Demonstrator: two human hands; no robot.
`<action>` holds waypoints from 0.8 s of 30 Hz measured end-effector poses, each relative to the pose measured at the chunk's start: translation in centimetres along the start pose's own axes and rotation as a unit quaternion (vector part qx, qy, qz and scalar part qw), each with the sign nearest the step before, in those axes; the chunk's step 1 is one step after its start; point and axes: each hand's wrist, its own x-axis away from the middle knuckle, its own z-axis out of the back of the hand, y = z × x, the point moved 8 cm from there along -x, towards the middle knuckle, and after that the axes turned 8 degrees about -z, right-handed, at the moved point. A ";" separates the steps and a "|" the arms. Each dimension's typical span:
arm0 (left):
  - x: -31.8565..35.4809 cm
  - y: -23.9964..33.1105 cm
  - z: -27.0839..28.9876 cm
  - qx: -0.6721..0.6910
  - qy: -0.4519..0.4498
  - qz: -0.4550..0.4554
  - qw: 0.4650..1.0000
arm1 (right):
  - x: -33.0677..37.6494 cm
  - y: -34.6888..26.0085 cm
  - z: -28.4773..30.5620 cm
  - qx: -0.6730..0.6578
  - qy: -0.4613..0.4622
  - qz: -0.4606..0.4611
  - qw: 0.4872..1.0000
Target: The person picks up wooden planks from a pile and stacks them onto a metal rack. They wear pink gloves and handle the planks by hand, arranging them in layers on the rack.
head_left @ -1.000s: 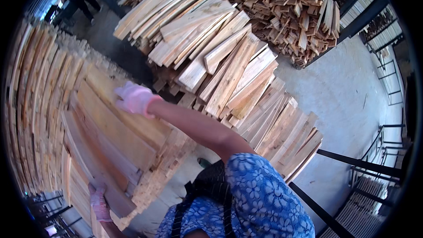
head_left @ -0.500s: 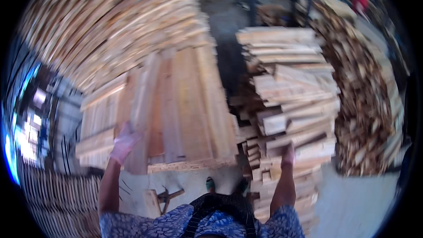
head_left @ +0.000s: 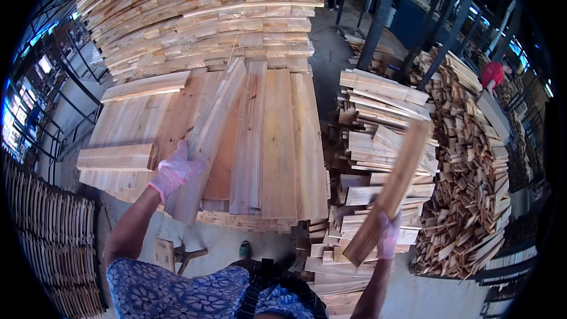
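Note:
My left hand, in a pink-and-white work glove, grips the edge of a long wooden plank. This plank lies slanted across other planks on the left stack, its near end jutting past the stack's front edge. In my gloved right hand is a narrower, browner board, raised at a tilt above the right pile. Side by side on the left stack lie several wide planks. Two short boards rest on its left part, one close to my left hand.
Behind the left stack rises a tall stack of boards. The pile of short boards is at right, with a heap of offcuts beyond. A small wooden stand is by my feet. A person in red is far right.
My right hand has lifted the brown board off the right pile and swung it steeply upward. The plank at my left hand now lies more slanted. The whole view has shifted.

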 end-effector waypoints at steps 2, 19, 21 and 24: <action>-0.2 -0.6 0.1 0.011 0.004 -0.010 1.000 | -1.7 -6.0 -6.2 -0.036 -0.085 -0.020 0.996; 1.2 0.1 1.5 0.170 -0.066 -0.047 0.982 | -4.7 -14.8 -35.1 0.623 -0.045 0.247 0.741; 0.8 1.3 1.4 0.195 -0.051 -0.087 0.976 | -2.0 -13.8 -38.9 0.462 -0.172 0.120 0.862; -1.3 -0.9 -2.2 0.419 -0.050 -0.144 0.895 | 3.7 -12.6 -46.1 0.355 -0.285 0.098 0.885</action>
